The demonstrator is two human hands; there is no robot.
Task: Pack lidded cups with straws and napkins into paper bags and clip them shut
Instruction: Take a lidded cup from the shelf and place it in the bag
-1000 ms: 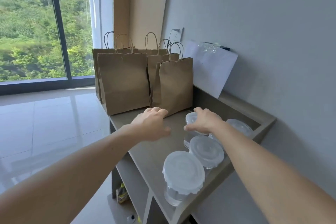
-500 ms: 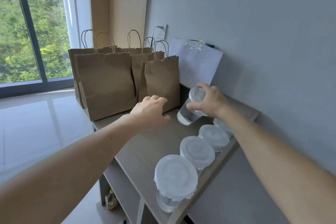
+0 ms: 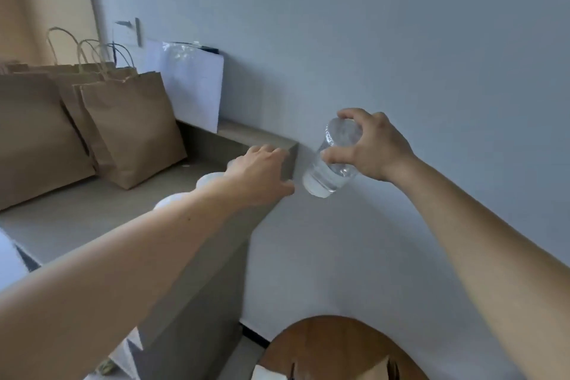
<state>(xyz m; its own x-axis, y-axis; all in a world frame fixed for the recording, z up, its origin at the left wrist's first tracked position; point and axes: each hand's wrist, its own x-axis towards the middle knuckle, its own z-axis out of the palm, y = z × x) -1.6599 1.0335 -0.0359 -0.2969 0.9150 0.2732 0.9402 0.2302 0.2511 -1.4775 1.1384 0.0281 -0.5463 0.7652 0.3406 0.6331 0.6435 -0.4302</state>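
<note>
Lidded cup (image 3: 331, 160) has swung clear of the worktop (image 3: 92, 213), right hand (image 3: 374, 146) gripping its top to carry it. Left hand (image 3: 259, 177) hovers empty, relaxed.

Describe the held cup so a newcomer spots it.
Look at the grey wall past the shelf's end. There the right hand holds a clear lidded cup, tilted in mid-air. The other cups stand on the shelf, behind the left arm.

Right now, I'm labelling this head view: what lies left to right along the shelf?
Brown paper bags, white sheet leaning on the wall, left hand, clear cup, right hand holding it.
</note>
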